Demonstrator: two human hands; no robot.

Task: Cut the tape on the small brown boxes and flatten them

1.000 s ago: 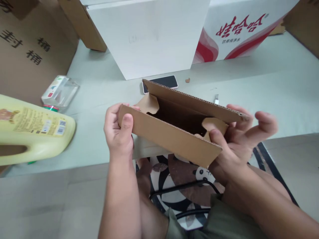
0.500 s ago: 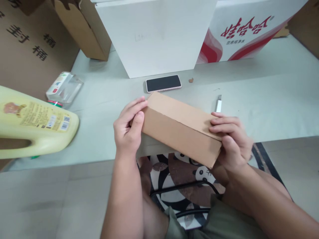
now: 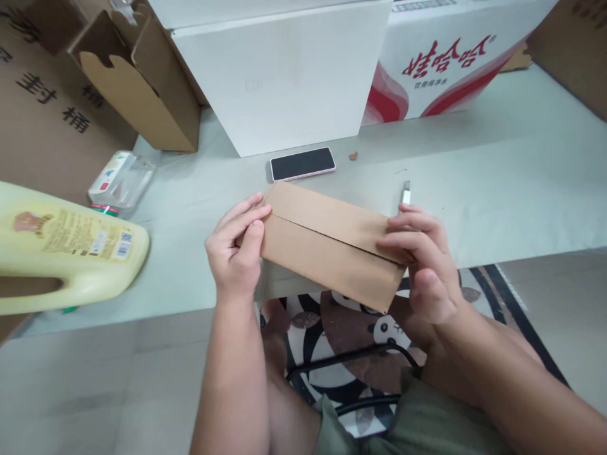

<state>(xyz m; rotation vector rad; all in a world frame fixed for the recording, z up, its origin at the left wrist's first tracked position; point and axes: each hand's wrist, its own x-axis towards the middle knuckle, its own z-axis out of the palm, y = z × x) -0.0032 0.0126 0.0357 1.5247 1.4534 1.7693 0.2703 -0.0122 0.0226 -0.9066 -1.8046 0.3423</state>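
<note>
A long brown cardboard box (image 3: 327,253) is held tilted over the table's front edge, its right end lower and nearer to me. My left hand (image 3: 239,243) is closed on the box's left end, thumb on the near face and fingers over the top. At the right end, my right hand (image 3: 422,262) grips the box with fingers on the upper face; its thumb is lifted off the surface. A dark seam runs lengthwise between the two visible faces. Just beyond my right fingers lies a white utility knife (image 3: 406,193), partly hidden by them.
A phone (image 3: 302,164) lies behind the box, beside a small brown scrap (image 3: 353,156). White cartons (image 3: 289,82) stand at the back. To the left are an open cardboard box (image 3: 142,95), a clear bottle (image 3: 124,180) and a large yellow jug (image 3: 95,246).
The box and both hands have shifted slightly left, and the box has turned so its seam looks wider at the right. My right thumb has come off the box's end.
</note>
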